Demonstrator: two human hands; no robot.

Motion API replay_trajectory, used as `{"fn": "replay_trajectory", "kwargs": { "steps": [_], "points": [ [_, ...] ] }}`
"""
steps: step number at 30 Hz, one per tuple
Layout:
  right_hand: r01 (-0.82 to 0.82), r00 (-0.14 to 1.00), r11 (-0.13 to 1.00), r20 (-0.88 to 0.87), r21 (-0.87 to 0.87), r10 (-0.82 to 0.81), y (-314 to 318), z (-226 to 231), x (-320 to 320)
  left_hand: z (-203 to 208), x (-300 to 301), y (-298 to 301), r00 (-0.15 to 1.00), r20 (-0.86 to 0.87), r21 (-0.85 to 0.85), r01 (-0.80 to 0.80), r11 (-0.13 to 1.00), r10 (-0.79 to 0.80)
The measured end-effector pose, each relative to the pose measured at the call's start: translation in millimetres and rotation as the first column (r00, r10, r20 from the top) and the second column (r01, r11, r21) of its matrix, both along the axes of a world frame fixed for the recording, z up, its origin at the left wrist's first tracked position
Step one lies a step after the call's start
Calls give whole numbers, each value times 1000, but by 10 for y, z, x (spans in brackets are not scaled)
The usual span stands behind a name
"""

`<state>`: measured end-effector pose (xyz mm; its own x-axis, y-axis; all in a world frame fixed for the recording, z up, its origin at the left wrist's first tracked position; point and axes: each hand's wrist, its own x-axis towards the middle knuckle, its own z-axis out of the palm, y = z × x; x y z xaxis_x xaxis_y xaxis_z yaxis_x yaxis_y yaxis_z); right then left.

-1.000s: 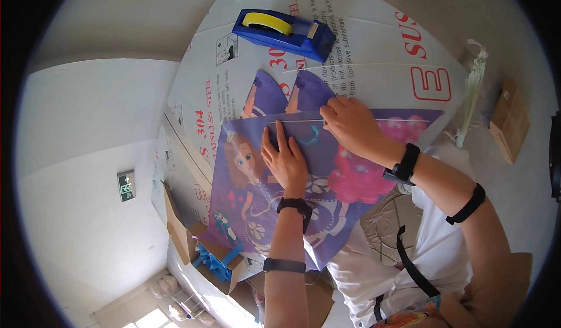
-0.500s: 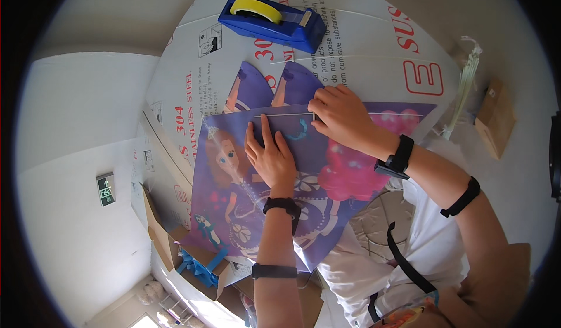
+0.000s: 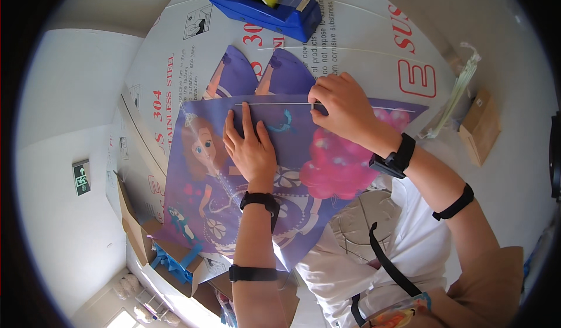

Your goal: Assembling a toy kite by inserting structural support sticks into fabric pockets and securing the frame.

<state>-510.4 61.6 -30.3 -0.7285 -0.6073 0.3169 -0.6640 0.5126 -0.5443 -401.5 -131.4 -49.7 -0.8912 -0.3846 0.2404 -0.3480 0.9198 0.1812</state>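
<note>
A purple sheet (image 3: 295, 153) printed with a cartoon princess and pink balloons lies over the table edge, its lower part hanging toward my lap. Along its far edge runs a thin white rod (image 3: 280, 103). My left hand (image 3: 251, 153) rests flat on the sheet, fingers spread, the index fingertip at the rod near its left end. Bent fingers of my right hand (image 3: 340, 107) pinch at the rod further right; a small pale piece shows at their tips, too small to name. Two purple pointed pieces (image 3: 286, 74) extend beyond the sheet's far edge.
Beyond the sheet a blue tape dispenser (image 3: 266, 9) with yellow tape stands on the film-covered table (image 3: 356, 39). Pale thin strips (image 3: 453, 103) and a brown cardboard box (image 3: 480, 128) are at the right. An open carton with blue material (image 3: 175, 264) sits at lower left.
The whole view has shifted, so the sheet and dispenser appear further left and higher. Both hands keep nearly the same places on the sheet and rod.
</note>
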Motion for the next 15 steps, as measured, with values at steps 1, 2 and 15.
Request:
{"fn": "replay_trajectory", "kwargs": {
  "steps": [1, 2, 15],
  "points": [
    [-6, 1000, 1000, -1, 8, 6, 12, 5, 2, 10, 4, -8, 1000, 3, -6, 3, 1000, -3],
    [-11, 1000, 1000, 5, -12, 11, 19, 11, 5, 21, 8, -12, 1000, 2, -18, 1, 1000, -1],
    [0, 999, 1000, 37, 6, 0, 170, 82, -21, 33, 1, 2, 1000, 7, 11, -9, 1000, 9]
  ]
}}
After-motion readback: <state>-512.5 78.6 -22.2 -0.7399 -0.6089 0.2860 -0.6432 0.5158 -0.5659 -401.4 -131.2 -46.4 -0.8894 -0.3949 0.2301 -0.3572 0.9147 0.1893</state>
